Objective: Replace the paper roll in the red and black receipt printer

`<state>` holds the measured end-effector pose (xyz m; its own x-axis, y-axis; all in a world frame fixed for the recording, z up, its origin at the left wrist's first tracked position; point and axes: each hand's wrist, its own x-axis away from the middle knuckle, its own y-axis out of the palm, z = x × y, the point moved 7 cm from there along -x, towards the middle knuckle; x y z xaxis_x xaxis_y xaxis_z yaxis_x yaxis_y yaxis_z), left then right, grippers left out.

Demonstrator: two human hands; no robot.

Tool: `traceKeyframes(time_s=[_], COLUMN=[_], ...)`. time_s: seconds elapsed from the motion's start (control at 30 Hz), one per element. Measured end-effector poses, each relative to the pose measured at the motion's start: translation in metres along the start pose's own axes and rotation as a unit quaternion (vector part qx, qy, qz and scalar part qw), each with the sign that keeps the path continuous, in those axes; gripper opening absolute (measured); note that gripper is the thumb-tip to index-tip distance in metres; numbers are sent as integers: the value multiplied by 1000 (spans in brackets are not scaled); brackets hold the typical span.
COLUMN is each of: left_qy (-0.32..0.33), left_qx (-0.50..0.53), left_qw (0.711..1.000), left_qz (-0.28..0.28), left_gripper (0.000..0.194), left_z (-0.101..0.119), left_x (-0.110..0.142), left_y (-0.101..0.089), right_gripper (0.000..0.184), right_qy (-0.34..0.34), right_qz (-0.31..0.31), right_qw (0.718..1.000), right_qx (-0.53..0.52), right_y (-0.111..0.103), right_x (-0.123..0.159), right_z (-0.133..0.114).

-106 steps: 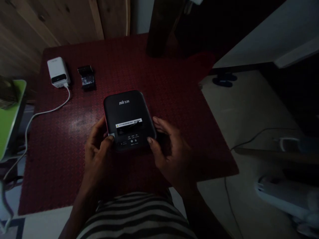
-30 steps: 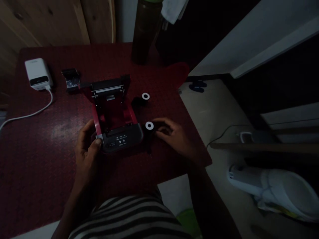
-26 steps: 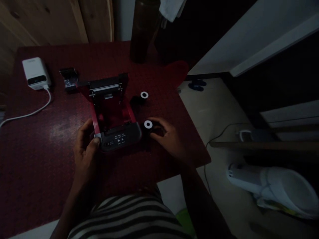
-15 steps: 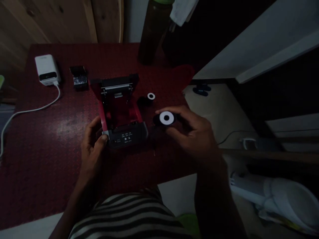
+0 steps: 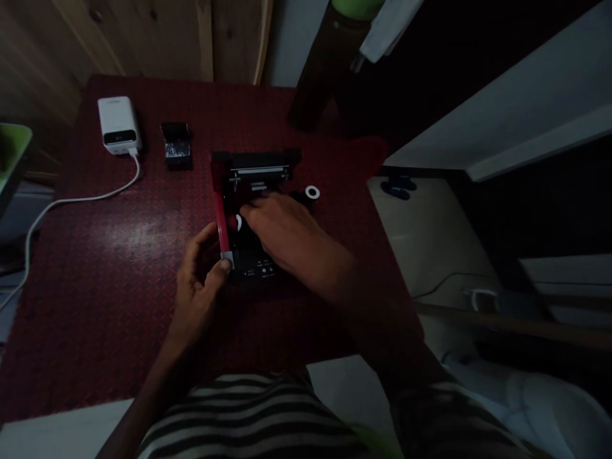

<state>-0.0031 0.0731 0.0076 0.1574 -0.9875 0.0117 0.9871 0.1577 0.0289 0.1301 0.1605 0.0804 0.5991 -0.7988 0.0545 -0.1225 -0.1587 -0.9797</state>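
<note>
A small red-and-black printer (image 5: pixel 222 220) stands on the table with its lid raised at the back. My left hand (image 5: pixel 199 284) grips its front left corner, thumb on the front edge and fingers along the side wall. Reaching into the printer's bay is my right hand (image 5: pixel 291 236), fingers bent over a black roll (image 5: pixel 239 222) whose white end shows by the left inner wall. Most of that roll is hidden under the hand. A second dark roll with a white ring end (image 5: pixel 312 192) lies just right of the printer.
On the red patterned table (image 5: pixel 119 280) a white power bank (image 5: pixel 118 121) lies at the back left with a white cable (image 5: pixel 81 199) plugged in. Beside it sits a small open black box (image 5: pixel 176 150). A tall dark bottle (image 5: pixel 315 76) with a green cap stands at the back.
My right hand has moved left with the roll, from beside the printer into its open bay. My left hand keeps its hold on the corner. The whole view has shifted slightly.
</note>
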Motion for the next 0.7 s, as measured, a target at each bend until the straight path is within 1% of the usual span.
traceKeyframes(time_s=[0.1, 0.23, 0.33, 0.4, 0.47, 0.53, 0.63, 0.7], left_qy=[-7, -12, -8, -4, -2, -1, 3, 7], left_qx=[2, 9, 9, 8, 9, 10, 6, 4], left_qw=[1000, 1000, 1000, 1000, 1000, 1000, 1000, 1000], left_qz=[0, -5, -3, -2, -4, -5, -2, 2], left_gripper=[52, 55, 55, 54, 53, 53, 52, 52], left_z=[-2, -3, -4, -3, -3, -3, -3, -3], left_x=[0, 1, 1, 2, 1, 1, 0, -1], left_y=[0, -1, -2, -3, -2, -2, -2, -3], right_gripper=[38, 34, 35, 40, 44, 40, 32, 30], right_qy=[-17, -4, 8, 6, -15, -66, -123, -122], right_qz=[-10, -50, -72, -66, -44, -24, -32, -40], right_qw=[1000, 999, 997, 997, 995, 985, 968, 967], right_qx=[-3, 6, -1, -30, -86, -155, -216, -221], right_y=[9, 17, 17, 14, 6, -3, -10, -9], right_x=[-8, -18, -18, -14, -5, 5, 19, 22], right_z=[7, 13, 15, 18, 20, 19, 17, 18])
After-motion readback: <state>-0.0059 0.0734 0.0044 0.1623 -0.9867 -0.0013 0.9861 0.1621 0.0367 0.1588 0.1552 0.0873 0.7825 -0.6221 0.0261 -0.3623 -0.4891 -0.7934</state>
